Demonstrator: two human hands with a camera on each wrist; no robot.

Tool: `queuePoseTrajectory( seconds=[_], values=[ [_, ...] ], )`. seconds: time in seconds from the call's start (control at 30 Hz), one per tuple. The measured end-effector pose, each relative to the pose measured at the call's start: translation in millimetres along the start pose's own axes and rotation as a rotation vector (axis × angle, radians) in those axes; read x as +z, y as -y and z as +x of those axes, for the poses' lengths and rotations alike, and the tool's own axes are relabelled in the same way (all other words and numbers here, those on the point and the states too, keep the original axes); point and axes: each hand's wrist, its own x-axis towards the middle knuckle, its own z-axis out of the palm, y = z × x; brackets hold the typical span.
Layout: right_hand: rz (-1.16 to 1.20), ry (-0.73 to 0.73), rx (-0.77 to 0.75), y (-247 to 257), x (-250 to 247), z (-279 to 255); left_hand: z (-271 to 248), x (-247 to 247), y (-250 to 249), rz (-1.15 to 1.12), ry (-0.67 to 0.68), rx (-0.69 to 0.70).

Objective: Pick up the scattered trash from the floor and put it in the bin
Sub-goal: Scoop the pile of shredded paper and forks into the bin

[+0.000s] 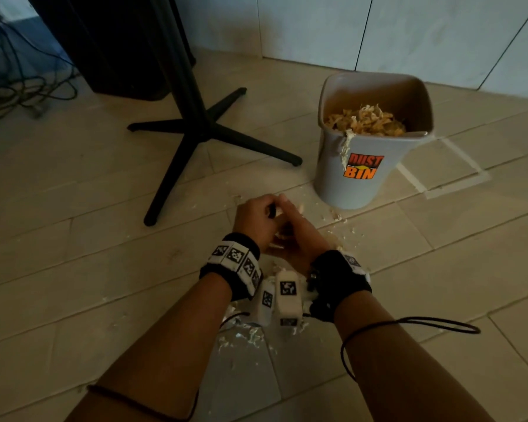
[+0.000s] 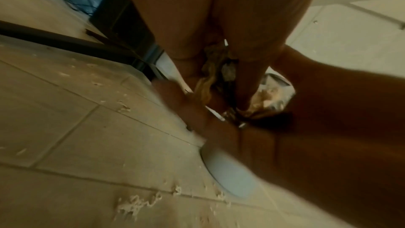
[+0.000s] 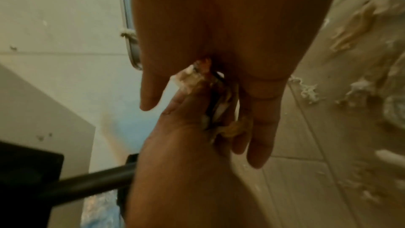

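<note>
A grey bin [image 1: 333, 166] marked DUST BIN stands on the tiled floor, filled with pale shredded trash. Just in front of it, my left hand [image 1: 255, 220] and right hand [image 1: 302, 239] are pressed together above the floor with a clump of shredded trash [image 1: 278, 236] squeezed between them. The left wrist view shows the clump [image 2: 213, 75] among my left fingers. In the right wrist view my right fingers [image 3: 260, 127] lie fairly straight against the clump [image 3: 217, 110], and the left hand [image 3: 186, 153] meets it from below. More shreds [image 1: 241, 333] litter the floor under my wrists.
A black table pedestal with a cross-shaped base [image 1: 201, 126] stands left of the bin. Tangled cables [image 1: 19, 95] lie at the far left beside a dark cabinet. Tape lines [image 1: 457, 178] mark the floor right of the bin, and a tiled wall rises behind it.
</note>
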Motion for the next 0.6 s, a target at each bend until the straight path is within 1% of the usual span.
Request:
queuePoseTrajectory(
  seconds=[0.07, 0.13, 0.3, 0.4, 0.47, 0.53, 0.6],
  values=[
    [0.044, 0.019, -0.006, 5, -4, -1, -3, 10, -4, 0.053, 0.025, -0.001],
    [0.047, 0.027, -0.017, 9, -13, -1, -3, 15, -7, 0.037, 0.085, 0.007],
    [-0.043, 0.037, -0.055, 17, -35, -10, -3, 18, -17, -0.04, 0.322, 0.035],
    [-0.133, -0.065, -0.084, 20, -42, -10, -3, 21, -19, -0.13, 0.415, 0.045],
    [-0.205, -0.169, -0.126, 24, -46, -6, -2, 22, -20, -0.217, 0.435, 0.057],
    [-0.258, -0.274, -0.156, 35, -46, 0, -3, 21, -24, -0.278, 0.412, 0.089],
    [-0.402, -0.334, -0.206, 55, -42, -2, -1, 18, -30, -0.379, 0.35, 0.091]
  ],
)
